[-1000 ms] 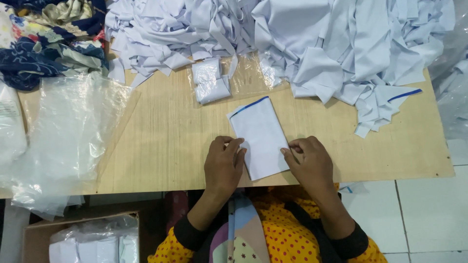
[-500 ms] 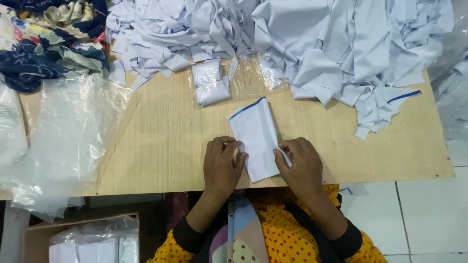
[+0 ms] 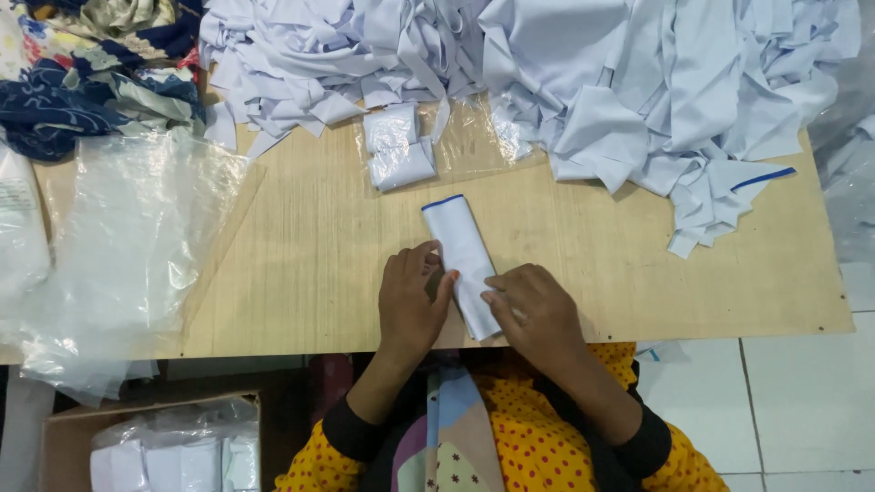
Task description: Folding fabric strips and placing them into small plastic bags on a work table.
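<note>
white folded cloth (image 3: 463, 260) w/ a blue edge lies near the front of a wooden table (image 3: 310, 264). left hand (image 3: 412, 305) rests flat, fingers together, touching its left side; right hand (image 3: 536, 314) presses its lower right w/ fingertips. white fabric pile (image 3: 583, 82) behind, clear plastic bags (image 3: 128, 246) at left.

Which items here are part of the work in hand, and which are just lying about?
In hand:
- folded white cloth, blue edge
- left hand, pressing on it
- right hand, pressing on it

Lying about:
- white cloth heap
- bagged folded piece
- clear plastic bags
- patterned fabric
- cardboard box of packed pieces
</note>
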